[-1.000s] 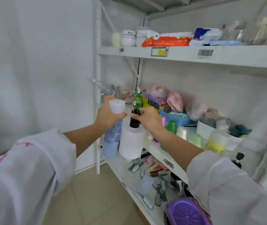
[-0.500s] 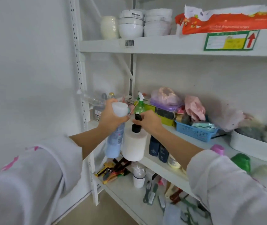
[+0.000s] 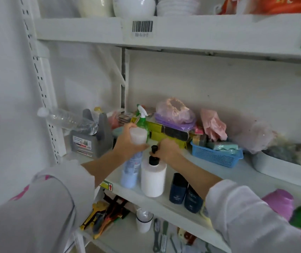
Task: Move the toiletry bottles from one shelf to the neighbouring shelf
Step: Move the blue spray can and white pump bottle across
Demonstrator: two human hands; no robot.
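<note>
A single wide-angle camera worn on the head looks forward and slightly down, close in to a white metal shelving rack (image 3: 83, 31), whose middle white shelf board (image 3: 219, 172) runs across the centre. It faces the rack at an angle from the left front, so the boards slope away to the right and bend near the edges. The two white sleeves (image 3: 36, 216) enter from the bottom corners, and the lower shelf seems partly cut off and blurred.
</note>
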